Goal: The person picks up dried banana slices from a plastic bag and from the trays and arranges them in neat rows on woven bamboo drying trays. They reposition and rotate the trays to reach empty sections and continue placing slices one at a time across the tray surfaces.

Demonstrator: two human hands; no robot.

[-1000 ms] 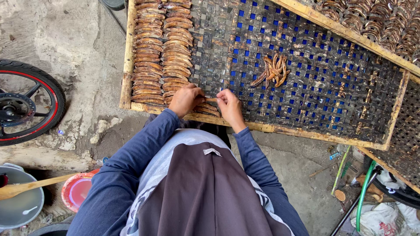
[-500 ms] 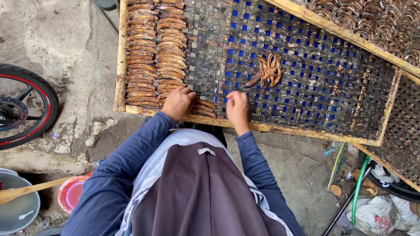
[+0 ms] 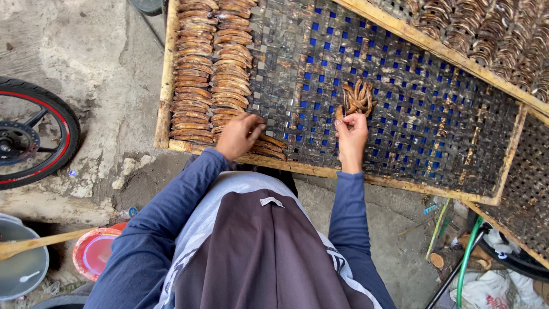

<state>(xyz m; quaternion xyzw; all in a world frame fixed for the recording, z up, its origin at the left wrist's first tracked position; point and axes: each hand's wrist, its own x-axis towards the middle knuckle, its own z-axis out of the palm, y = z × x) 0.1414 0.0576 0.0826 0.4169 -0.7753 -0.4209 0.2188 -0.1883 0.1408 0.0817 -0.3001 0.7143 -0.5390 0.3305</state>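
On the rack's near edge: both hands work, rows at the left end.
Rack (image 3: 400,177): woven mesh in a wooden frame, over rough concrete outdoors; a wheel (image 3: 34,137) stands left.
Rows (image 3: 211,68): brown strips packed along the left edge.
Pile (image 3: 357,97): loose strips mid-rack.
Left hand (image 3: 240,136): fingers curled together, pressing a strip beside the rows.
Right hand (image 3: 351,134): fingertips pinched on a strip at the pile.
Risk: a strip could slip off the near edge or overlap its neighbours.

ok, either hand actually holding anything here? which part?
Right hand pinches one brown strip by its near end, beside the loose pile. Left hand rests on the laid rows; a grip there cannot be told.
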